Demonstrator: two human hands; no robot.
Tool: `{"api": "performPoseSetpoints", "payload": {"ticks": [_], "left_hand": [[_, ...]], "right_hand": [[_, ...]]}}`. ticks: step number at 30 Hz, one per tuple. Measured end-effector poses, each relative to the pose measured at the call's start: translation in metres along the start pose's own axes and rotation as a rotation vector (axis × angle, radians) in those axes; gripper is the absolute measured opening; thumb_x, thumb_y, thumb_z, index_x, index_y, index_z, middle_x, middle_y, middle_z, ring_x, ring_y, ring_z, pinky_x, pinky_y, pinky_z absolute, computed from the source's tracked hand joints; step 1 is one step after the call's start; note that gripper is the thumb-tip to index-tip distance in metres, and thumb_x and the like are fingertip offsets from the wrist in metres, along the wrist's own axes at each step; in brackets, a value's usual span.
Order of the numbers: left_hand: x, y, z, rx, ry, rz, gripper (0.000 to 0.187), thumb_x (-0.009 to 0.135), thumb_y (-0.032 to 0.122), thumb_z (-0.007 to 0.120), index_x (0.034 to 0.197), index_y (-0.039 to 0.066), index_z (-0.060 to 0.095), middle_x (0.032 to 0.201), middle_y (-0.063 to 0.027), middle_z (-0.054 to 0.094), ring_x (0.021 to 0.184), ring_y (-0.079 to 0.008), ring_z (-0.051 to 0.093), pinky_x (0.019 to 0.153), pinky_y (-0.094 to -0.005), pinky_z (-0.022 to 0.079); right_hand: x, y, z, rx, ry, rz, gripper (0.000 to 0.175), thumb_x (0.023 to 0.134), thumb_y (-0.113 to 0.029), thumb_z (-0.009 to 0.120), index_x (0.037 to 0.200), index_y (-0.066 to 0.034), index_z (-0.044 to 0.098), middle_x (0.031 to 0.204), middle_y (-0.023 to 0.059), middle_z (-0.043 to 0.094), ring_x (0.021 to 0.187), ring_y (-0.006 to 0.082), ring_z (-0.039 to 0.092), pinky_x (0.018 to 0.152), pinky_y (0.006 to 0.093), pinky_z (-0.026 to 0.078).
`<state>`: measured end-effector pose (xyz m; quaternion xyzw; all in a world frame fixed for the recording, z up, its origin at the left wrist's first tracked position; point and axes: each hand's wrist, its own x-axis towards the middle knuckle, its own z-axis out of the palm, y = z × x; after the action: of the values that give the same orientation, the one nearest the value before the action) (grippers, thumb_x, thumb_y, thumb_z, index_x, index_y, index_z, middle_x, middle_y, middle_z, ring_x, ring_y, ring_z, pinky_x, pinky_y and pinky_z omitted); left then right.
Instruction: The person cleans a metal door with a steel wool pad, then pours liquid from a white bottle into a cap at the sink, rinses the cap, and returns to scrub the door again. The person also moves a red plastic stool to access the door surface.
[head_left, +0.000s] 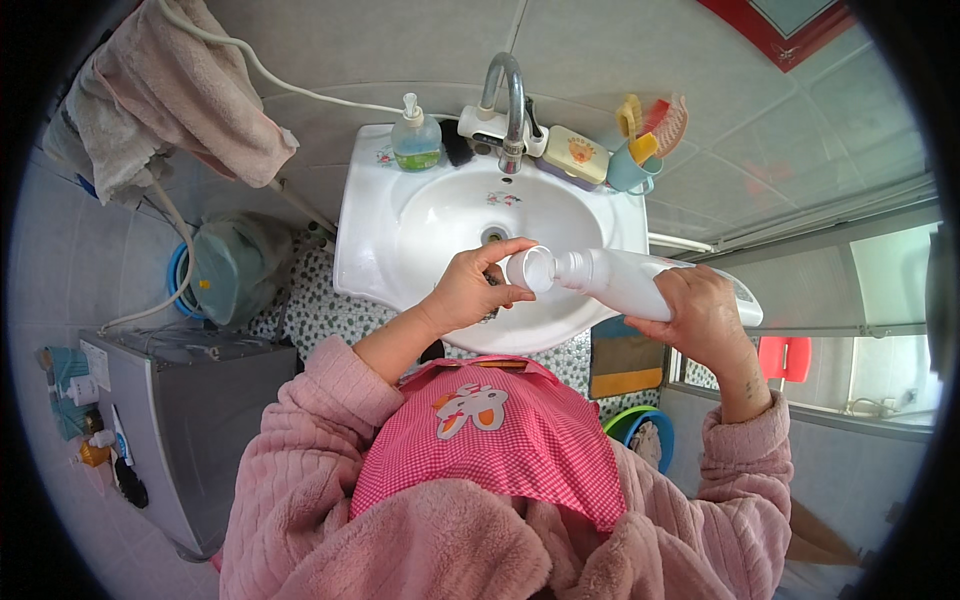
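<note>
Between the thumb and fingers of my left hand (472, 289) is a white plastic cap (534, 270), its open side turned towards the bottle. My right hand (694, 311) grips a white plastic bottle (619, 277), tipped over so that its threaded neck lies at the cap's rim. Whether liquid is flowing cannot be made out. Dark scouring material, perhaps steel wool (491, 279), partly shows behind my left fingers. Both hands are above the front of the white ceramic washbasin (375, 247).
A chrome tap (513, 112) with a white heater body arches over the basin. On its back ledge stand a pump bottle (416, 139), a soap box (574, 154) and a cup of brushes (632, 169). Towels (187, 90) hang left above a grey cabinet (217, 405). Tubs (652, 435) stand right.
</note>
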<state>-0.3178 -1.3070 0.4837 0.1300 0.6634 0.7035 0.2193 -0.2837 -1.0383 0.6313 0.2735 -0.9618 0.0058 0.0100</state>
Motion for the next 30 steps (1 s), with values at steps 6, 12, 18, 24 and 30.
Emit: {"api": "performPoseSetpoints", "payload": {"ticks": [6,12,18,24,30], "left_hand": [[0.001,0.004,0.003,-0.003,0.008,-0.020,0.063,0.069,-0.003,0.077,0.127,0.005,0.053,0.091,-0.0036,0.065,0.062,-0.0062,0.058,0.060,-0.0206,0.049],[0.003,-0.006,0.004,-0.051,0.029,0.057,0.062,0.070,0.004,0.079,0.127,0.012,0.056,0.068,0.0011,0.061,0.056,-0.0041,0.057,0.053,-0.0199,0.045],[0.004,-0.007,0.005,-0.038,0.023,0.048,0.062,0.070,0.004,0.079,0.127,0.012,0.056,0.070,0.0013,0.062,0.057,-0.0040,0.057,0.054,-0.0198,0.046],[0.003,-0.007,0.005,-0.058,0.028,0.066,0.062,0.070,0.005,0.079,0.127,0.012,0.056,0.073,0.0010,0.063,0.057,-0.0039,0.057,0.054,-0.0197,0.046],[-0.001,-0.002,0.004,-0.079,0.026,0.045,0.063,0.070,-0.006,0.075,0.128,0.004,0.052,0.101,-0.0055,0.063,0.066,-0.0067,0.059,0.060,-0.0215,0.052]], "right_hand": [[0.000,0.000,-0.003,-0.015,0.002,-0.005,0.040,0.065,-0.040,0.076,0.072,-0.0057,0.057,0.072,0.0113,0.063,0.068,0.0308,0.063,0.063,0.0402,0.050],[0.001,-0.002,-0.004,-0.034,0.006,-0.024,0.040,0.066,-0.040,0.076,0.072,-0.0053,0.057,0.069,0.0109,0.063,0.066,0.0304,0.063,0.062,0.0397,0.050],[0.001,-0.002,-0.006,-0.046,-0.001,-0.039,0.040,0.066,-0.041,0.076,0.071,-0.0056,0.057,0.068,0.0104,0.062,0.064,0.0287,0.063,0.062,0.0390,0.050],[0.001,-0.002,-0.006,-0.054,-0.008,-0.035,0.040,0.066,-0.041,0.076,0.072,-0.0055,0.057,0.069,0.0102,0.062,0.064,0.0288,0.063,0.062,0.0392,0.050],[0.001,-0.001,-0.003,-0.003,0.034,-0.013,0.039,0.066,-0.040,0.076,0.074,-0.0052,0.059,0.071,0.0112,0.063,0.067,0.0314,0.062,0.063,0.0411,0.049]]}}
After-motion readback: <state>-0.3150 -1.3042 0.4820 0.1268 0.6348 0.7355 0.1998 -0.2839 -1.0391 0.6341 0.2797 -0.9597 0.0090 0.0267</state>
